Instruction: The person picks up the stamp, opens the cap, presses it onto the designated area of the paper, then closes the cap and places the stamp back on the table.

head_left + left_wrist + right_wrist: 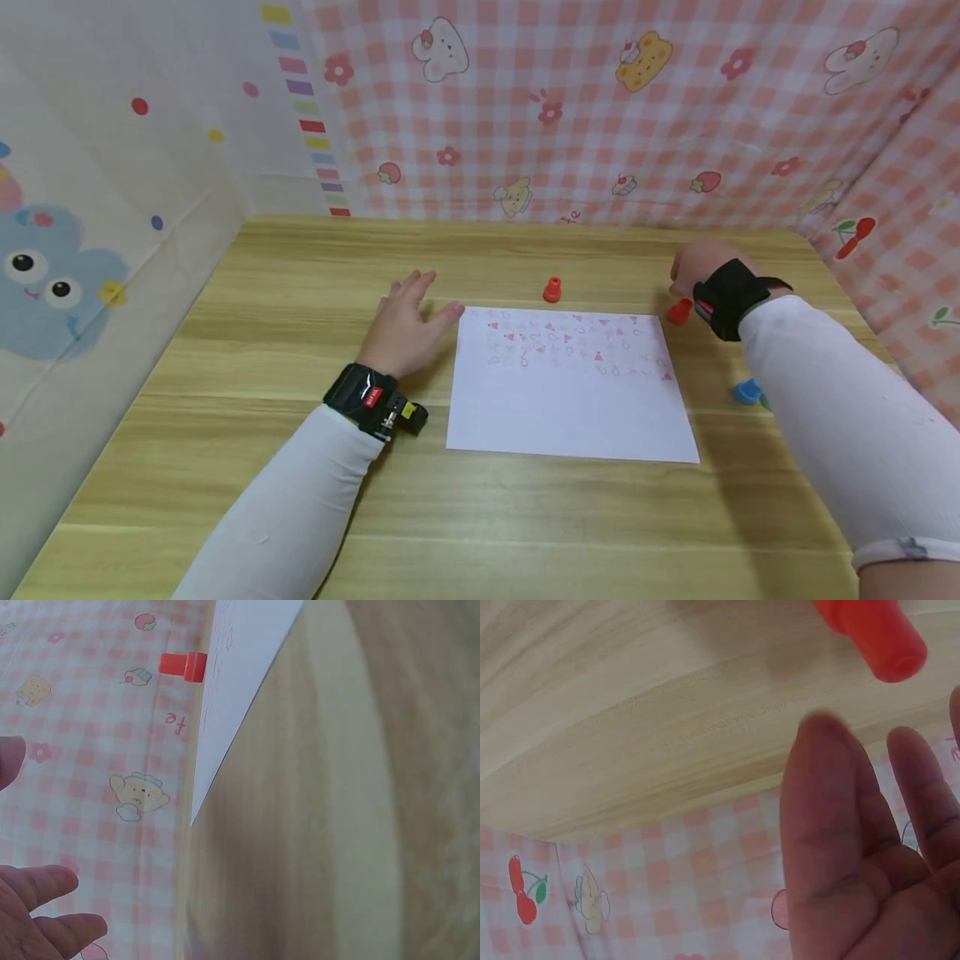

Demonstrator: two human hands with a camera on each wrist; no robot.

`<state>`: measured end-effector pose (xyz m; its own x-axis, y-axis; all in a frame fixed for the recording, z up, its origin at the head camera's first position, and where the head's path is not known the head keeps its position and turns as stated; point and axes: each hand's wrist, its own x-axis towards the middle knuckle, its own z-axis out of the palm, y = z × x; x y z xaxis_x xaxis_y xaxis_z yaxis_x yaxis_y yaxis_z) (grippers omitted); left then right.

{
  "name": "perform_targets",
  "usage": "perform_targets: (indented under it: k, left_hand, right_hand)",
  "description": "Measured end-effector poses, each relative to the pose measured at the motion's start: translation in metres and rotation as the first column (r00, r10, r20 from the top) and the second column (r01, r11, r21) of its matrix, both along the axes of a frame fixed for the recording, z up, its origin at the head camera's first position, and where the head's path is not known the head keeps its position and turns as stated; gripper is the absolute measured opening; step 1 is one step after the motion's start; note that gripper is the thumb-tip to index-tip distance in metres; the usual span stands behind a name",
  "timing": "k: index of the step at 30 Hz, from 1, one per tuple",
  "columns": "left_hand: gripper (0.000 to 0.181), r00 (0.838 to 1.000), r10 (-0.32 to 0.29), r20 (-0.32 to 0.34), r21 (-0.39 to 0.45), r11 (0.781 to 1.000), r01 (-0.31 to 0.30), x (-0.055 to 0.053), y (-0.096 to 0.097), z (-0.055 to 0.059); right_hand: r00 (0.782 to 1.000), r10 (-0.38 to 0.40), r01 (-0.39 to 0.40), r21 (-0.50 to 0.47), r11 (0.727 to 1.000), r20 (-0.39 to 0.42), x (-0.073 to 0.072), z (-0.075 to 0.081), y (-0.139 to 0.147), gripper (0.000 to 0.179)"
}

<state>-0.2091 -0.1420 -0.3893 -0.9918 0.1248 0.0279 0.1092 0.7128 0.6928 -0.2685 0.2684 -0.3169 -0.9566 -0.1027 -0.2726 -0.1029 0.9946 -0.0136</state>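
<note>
A white sheet of paper [562, 408] lies on the table, its upper part covered with small red and pale stamped marks. My left hand [405, 329] is beside the paper's upper left corner, fingers spread and holding nothing. My right hand [703, 262] is beyond the paper's upper right corner. Next to it stands a small red stamp [680, 312], which shows large in the right wrist view as a red stamp [881, 641] apart from the extended fingers [821, 802]. Another red stamp [552, 289] stands just behind the paper's far edge.
A blue stamp [747, 392] and a green piece [765, 402], partly hidden by the right forearm, are to the right of the paper. A pink checked cloth [480, 117] hangs along the back and right edges of the wooden table [525, 525].
</note>
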Motion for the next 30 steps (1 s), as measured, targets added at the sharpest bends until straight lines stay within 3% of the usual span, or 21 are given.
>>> perform_targets:
  k: [5,13,19,23,30]
  left_hand:
    - [0.082,1.0,-0.002,-0.004,-0.004,1.0,0.002,0.001,-0.001,0.0]
    - [0.081,1.0,0.002,0.001,-0.002,1.0,-0.002,0.001,-0.001,-0.001]
    - [0.081,1.0,-0.002,-0.003,0.0,1.0,0.002,0.0,-0.001,0.001]
    - [0.08,1.0,-0.006,-0.007,0.0,1.0,0.006,-0.001,0.0,0.001]
    - [0.079,1.0,-0.005,-0.005,0.0,1.0,0.005,0.0,0.0,0.0]
  right_hand:
    - [0.998,-0.049,0.05,-0.012,0.999,0.048,0.0,-0.007,0.002,0.03]
    - [0.996,0.074,-0.078,0.069,0.995,0.053,0.007,0.0,-0.005,0.03]
    - [0.996,0.082,-0.085,0.053,0.995,0.046,0.01,0.002,-0.006,0.031]
    - [0.998,0.051,-0.052,0.015,0.999,0.04,0.008,0.001,-0.005,0.029]
    - [0.994,-0.098,0.103,-0.146,0.984,0.041,0.005,0.002,-0.02,0.028]
